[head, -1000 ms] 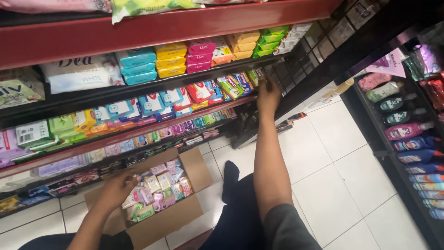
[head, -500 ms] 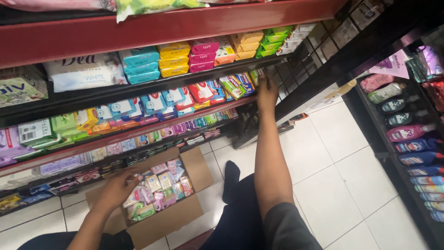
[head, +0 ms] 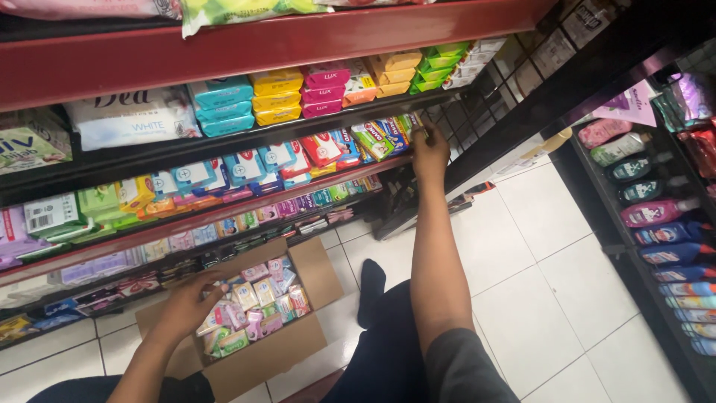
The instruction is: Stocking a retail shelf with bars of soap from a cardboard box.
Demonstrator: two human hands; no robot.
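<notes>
Looking down a shop aisle w/ a person sitting on the white tile floor [head: 567, 246]. Right hand [head: 430, 153] is stretched up to about 1 o'clock, fingers curled and pinched on the end pack in the row of green soap boxes [head: 384, 136] on the middle shelf [head: 224, 216], right at the shelf's right end. Left hand [head: 190, 302] is down at 8 o'clock, fingers loosely spread, reaching into the open cardboard box [head: 287, 354] on the floor, fingertips touching the small soap packs [head: 257, 302] inside, pink and green ones mostly; can't tell if it's actually gripping one. Box sits just below the lowest shelf, flaps open. Above the right hand, at 12, there's stacks of teal, yellow, pink and orange soap bars [head: 298, 97] on the upper shelf. Foot in a dark sock [head: 371, 287] is just right of the box, approx center frame. Over at 3 o'clock another rack holds bottles [head: 649, 216], pink, green and blue, well apart from both hands.
</notes>
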